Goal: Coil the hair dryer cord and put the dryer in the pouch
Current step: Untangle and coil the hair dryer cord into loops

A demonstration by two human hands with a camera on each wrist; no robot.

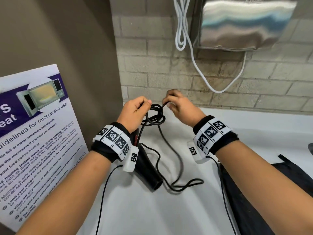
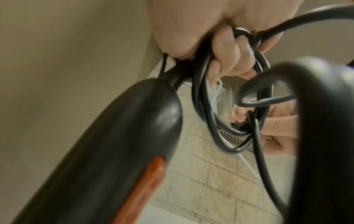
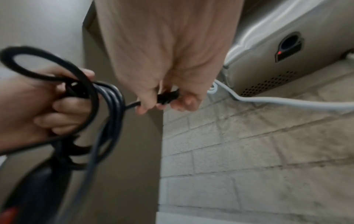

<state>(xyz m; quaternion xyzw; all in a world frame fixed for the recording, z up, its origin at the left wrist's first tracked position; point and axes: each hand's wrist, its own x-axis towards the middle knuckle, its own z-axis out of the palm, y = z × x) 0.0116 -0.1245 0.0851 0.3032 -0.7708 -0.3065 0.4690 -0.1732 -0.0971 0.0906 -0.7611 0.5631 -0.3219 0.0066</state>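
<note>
My left hand (image 1: pixel 144 106) grips several loops of the black cord coil (image 1: pixel 155 116) above the white counter (image 1: pixel 135 214). My right hand (image 1: pixel 166 103) pinches the cord just right of the coil; in the right wrist view its fingers (image 3: pixel 145 104) hold a thick black cord piece (image 3: pixel 168 96). The black hair dryer (image 1: pixel 146 168) sits below my left wrist, nozzle toward me, red switch (image 2: pixel 147 186) on its handle (image 2: pixel 114 144). Loose cord (image 1: pixel 179 167) trails over the counter. A black pouch (image 1: pixel 257 192) lies under my right forearm.
A microwave-guidelines poster (image 1: pixel 33 133) leans on the left wall. A steel hand dryer (image 1: pixel 245 22) hangs on the brick wall at the back, with a white cable (image 1: pixel 194 61) drooping below it. Thin black sensor wires run from both wristbands.
</note>
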